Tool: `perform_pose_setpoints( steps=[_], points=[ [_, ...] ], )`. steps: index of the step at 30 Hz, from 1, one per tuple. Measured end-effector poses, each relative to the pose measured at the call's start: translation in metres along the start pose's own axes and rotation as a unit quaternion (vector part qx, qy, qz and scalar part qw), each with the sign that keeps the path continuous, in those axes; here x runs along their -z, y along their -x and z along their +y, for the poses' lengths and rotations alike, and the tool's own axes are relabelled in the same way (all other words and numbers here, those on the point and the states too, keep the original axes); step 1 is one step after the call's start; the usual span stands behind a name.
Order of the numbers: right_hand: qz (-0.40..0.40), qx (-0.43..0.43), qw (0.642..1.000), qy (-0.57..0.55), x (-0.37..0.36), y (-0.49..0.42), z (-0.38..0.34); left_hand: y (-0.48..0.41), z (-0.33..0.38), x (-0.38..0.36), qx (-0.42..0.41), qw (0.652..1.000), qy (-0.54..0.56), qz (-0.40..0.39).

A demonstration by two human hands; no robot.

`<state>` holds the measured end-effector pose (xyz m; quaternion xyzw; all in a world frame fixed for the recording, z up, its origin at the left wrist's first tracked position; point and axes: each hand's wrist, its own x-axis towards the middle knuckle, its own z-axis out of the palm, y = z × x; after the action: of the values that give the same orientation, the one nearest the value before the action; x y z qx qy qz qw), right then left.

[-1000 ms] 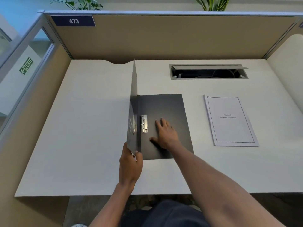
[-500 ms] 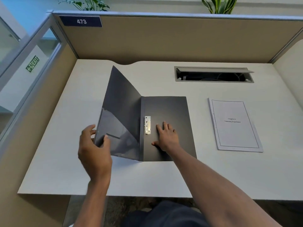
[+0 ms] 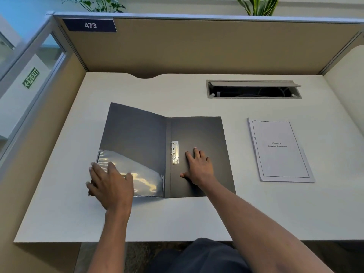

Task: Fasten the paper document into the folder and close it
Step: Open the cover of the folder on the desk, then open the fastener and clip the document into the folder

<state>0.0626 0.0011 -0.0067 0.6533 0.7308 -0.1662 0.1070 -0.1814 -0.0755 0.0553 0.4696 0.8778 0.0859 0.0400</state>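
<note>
one dark folder, lying open on the one white desk; one metal fastener clip by its spine, just left of the right hand's fingertips; one clear plastic pocket on the inside of the front cover, under and just right of the left hand. one paper document, stapled or bound at its left edge, flat on the desk well to the right of the right hand, not touching the folder. two hands: left hand spread flat, palm down, on the lower outer corner of the front cover, gripping nothing; right hand flat with fingers extended on the back cover, also holding nothing. one open cable slot in the desk beyond the right hand; one number plate reading 473 on the partition; two plants above it. against the frame half a second back: the front cover, then tilted up with the left hand near its edge, is now pressed nearly flat; right hand and document unchanged.
</note>
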Motion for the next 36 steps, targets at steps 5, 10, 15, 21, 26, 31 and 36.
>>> perform_pose_setpoints(
  steps=[5,10,15,21,26,31,36],
  points=[
    [-0.005,0.0,1.0,0.007,0.001,0.0,0.0,-0.007,0.015,-0.034,-0.037,0.997,0.008,-0.068],
    [-0.005,0.002,1.0,0.015,0.001,0.0,0.001,-0.009,0.045,-0.061,-0.121,0.981,0.025,-0.149],
    [0.011,0.011,1.0,0.015,0.0,-0.002,0.001,-0.014,0.08,-0.072,-0.167,0.967,0.0,-0.194],
    [0.029,0.022,0.998,-0.044,0.01,-0.011,0.0,-0.024,0.108,-0.078,-0.176,0.958,-0.027,-0.223],
    [0.037,-0.011,0.987,-0.158,0.028,-0.026,-0.009,-0.025,0.117,-0.082,-0.159,0.955,-0.034,-0.248],
    [0.018,-0.029,0.991,-0.128,0.025,-0.033,-0.019,-0.025,0.117,-0.086,-0.15,0.954,-0.022,-0.259],
    [0.025,-0.03,0.997,-0.068,0.019,-0.033,-0.025,-0.021,0.116,-0.091,-0.144,0.958,-0.018,-0.245]
  ],
)
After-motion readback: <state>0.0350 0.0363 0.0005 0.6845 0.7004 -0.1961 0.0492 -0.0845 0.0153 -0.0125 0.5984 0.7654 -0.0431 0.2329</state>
